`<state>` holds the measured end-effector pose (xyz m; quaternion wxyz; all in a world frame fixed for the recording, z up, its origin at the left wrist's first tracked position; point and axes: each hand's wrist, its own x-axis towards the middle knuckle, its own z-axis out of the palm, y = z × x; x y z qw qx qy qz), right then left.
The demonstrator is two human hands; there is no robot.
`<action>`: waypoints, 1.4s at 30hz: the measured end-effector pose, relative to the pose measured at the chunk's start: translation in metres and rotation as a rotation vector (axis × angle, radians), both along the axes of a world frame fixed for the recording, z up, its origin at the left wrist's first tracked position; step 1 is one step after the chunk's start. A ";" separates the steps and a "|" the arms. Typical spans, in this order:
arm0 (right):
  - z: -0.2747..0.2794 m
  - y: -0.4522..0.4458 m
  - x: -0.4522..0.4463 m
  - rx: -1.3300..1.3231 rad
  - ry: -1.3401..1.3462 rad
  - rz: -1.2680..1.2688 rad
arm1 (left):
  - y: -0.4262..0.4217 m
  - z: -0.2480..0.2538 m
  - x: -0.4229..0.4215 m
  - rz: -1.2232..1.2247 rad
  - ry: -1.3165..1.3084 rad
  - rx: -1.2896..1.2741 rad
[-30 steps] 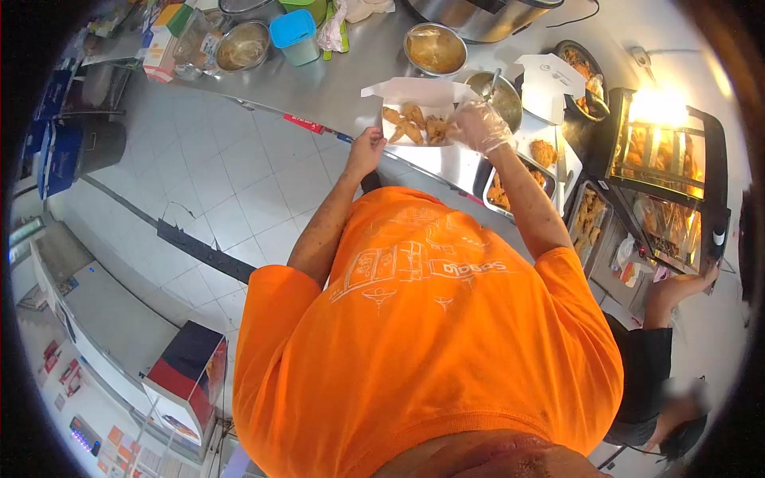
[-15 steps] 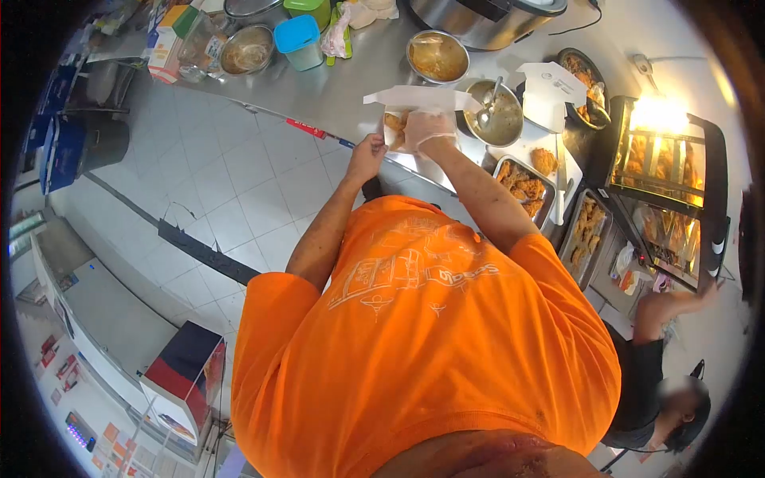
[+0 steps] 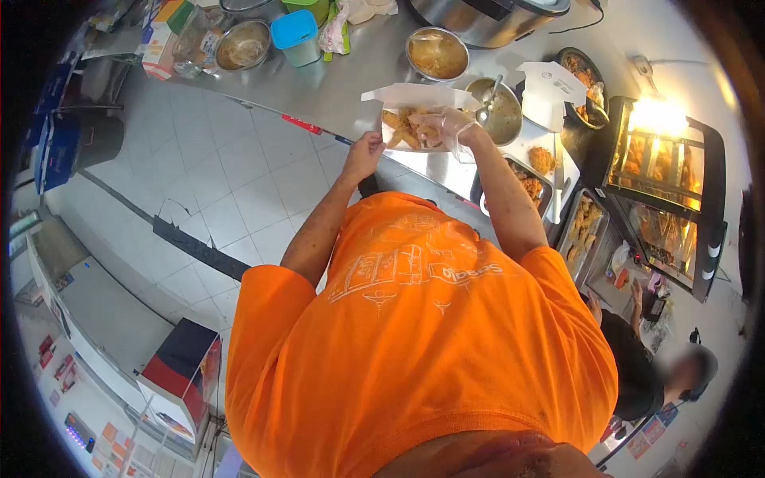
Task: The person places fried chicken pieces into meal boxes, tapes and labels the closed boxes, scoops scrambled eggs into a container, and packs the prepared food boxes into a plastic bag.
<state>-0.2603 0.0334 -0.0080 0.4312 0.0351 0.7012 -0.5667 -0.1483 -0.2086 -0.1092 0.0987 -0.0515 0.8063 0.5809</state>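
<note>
From my distant view, my left hand (image 3: 363, 156) pinches the near left corner of the box (image 3: 426, 95), at the edge of the tabletop (image 3: 351, 84). My gloved right hand (image 3: 453, 128) reaches inside, over the chicken (image 3: 400, 123); I cannot tell whether it grips any. A bowl (image 3: 502, 119) with a spoon (image 3: 492, 92) stands just beside the box.

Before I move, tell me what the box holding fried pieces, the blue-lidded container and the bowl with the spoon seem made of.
Box: likely paperboard, matte white, with thin folded sides.
Blue-lidded container: apparently plastic, smooth, with a translucent body.
Bowl with the spoon: metal, probably stainless steel, by its silvery, shiny rim.
</note>
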 end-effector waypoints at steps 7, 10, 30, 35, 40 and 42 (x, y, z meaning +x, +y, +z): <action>-0.008 0.018 -0.018 0.685 0.622 0.400 | -0.001 -0.002 -0.002 -0.018 -0.026 0.001; 0.028 -0.002 -0.010 0.873 0.723 0.741 | 0.000 0.002 -0.001 -0.001 -0.010 -0.016; 0.065 0.044 -0.019 0.552 0.867 0.414 | 0.000 0.005 -0.004 -0.016 0.040 -0.069; 0.063 0.079 -0.016 0.360 0.398 -0.225 | -0.001 0.007 -0.005 -0.031 0.004 -0.065; 0.024 0.091 0.010 -0.346 -0.121 -0.689 | -0.002 0.002 -0.005 -0.036 0.017 -0.068; 0.026 0.076 0.026 -0.227 -0.091 -0.665 | -0.003 0.001 -0.005 -0.047 0.013 -0.071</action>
